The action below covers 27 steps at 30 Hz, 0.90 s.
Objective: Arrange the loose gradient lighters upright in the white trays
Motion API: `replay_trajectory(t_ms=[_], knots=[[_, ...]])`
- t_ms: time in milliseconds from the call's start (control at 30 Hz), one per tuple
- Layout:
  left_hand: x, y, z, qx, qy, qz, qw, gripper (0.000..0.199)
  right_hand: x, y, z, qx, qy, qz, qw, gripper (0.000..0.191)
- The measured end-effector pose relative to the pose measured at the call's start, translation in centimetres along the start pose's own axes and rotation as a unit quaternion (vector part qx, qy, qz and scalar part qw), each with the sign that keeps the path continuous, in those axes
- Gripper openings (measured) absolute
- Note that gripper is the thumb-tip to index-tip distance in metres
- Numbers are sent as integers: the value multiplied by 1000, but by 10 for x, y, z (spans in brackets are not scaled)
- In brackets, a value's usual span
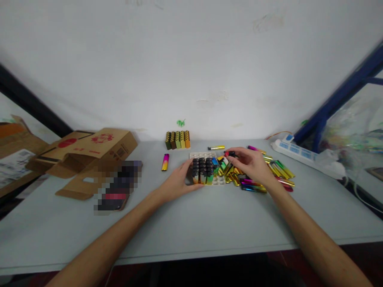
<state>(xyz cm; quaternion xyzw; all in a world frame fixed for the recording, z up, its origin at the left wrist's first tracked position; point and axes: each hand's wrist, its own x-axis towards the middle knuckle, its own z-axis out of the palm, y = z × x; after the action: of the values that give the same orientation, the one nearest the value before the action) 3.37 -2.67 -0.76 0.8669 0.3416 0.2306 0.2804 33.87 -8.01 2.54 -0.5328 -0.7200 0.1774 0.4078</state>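
My left hand (178, 180) is curved round the left side of a block of upright lighters (203, 170) with black tops, its thumb along the front and its fingers at the back left. These lighters stand in rows in a white holed tray (220, 181), whose back edge and right part show. To the right, my right hand (249, 161) is closed in a pinch on a lighter (230, 154) with a black and red end, mostly covered by the fingers. Below and beside that hand lie loose shiny lighters (253, 185) in gold, purple, green and red.
A second block of upright lighters (178, 139) stands by the wall. Single lighters lie apart, one pink and yellow (165, 162), one gold (216, 148). Left are an open cardboard box (98, 145) and a blurred-out dark object (119, 187); right is a white power strip (308, 157).
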Motion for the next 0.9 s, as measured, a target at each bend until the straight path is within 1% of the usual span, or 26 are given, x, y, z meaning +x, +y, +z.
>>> replay_trajectory(t_ms=[200,367,500,600,700,800,900], knots=[[0,1,0,-3,-1,-2,1000,90,3,2,1,-100,-25,8,995,37],[0,1,0,1,0,-5,1000,92,7,9,6,-169,-41,-21,985,33],[-1,1,0,4,-1,2,1000,91,9,14,10,-195,-35,-34,980,29],[0,0,0,8,-2,5,1000,89,8,9,12,-180,-7,-45,983,28],[0,-1,1,4,-1,4,1000,88,5,-2,14,-129,18,-69,989,30],[0,-1,1,3,0,3,1000,88,1,-11,19,-77,-16,-100,992,30],[0,-1,2,3,1,-1,1000,87,-1,-11,29,-62,-49,-117,990,32]])
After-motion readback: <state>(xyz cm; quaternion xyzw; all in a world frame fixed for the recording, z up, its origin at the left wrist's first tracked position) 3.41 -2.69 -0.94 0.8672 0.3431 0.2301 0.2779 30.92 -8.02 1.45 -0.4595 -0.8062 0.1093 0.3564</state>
